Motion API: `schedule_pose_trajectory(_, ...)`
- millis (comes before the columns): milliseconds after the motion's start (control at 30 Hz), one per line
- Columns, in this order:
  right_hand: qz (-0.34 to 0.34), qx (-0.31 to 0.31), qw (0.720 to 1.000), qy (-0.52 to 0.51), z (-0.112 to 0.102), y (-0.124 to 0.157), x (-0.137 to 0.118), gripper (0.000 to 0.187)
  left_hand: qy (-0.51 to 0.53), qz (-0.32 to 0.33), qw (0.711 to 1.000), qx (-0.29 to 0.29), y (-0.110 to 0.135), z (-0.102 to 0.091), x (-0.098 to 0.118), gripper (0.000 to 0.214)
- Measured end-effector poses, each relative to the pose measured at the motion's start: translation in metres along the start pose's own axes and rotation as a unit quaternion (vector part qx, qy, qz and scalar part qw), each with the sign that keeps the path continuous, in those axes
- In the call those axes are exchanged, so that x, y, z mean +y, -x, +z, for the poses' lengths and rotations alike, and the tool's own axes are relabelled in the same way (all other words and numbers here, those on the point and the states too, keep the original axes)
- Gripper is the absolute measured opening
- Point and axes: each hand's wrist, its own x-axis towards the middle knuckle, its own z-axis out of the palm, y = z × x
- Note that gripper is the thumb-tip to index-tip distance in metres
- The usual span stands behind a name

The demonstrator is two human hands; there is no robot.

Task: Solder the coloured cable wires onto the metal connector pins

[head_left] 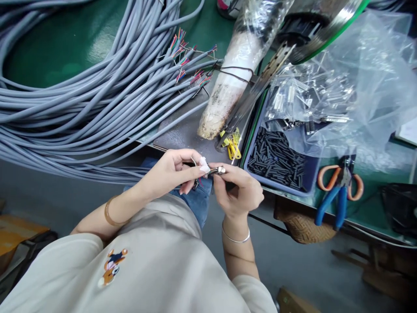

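Metal piece (220, 170) in the right hand (241, 191) is hard to identify.

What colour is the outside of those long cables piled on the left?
The cables are bluish grey, best seen in the head view.

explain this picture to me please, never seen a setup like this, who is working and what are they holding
There is no robot here: a person works bare-handed, seen by a camera worn on that person's own head, looking forward and down. The left hand pinches thin wires between fingertips with white wrapping. The right hand holds a small metal-ended piece beside those wires; the fingers hide its details. On the green table are a big bundle of grey cables, a tray of short black pieces, and a clear plastic bag with metal parts. Farther right lie a blue-handled tool and an orange-handled tool.
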Motion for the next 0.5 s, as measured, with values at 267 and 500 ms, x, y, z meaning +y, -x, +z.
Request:
schedule_pose_trajectory(267, 0.246, -0.085, 0.962, -0.083, 0.000, -0.018, -0.024, 0.012, -0.004, 0.047, 0.999, -0.004, 0.015, -0.006, -0.006, 0.027)
schedule_pose_trajectory(500, 0.175, -0.036, 0.981, 0.077, -0.007, -0.003, -0.043, 0.004, 0.011, 0.088, 0.996, 0.012, 0.011, -0.011, -0.015, 0.024)
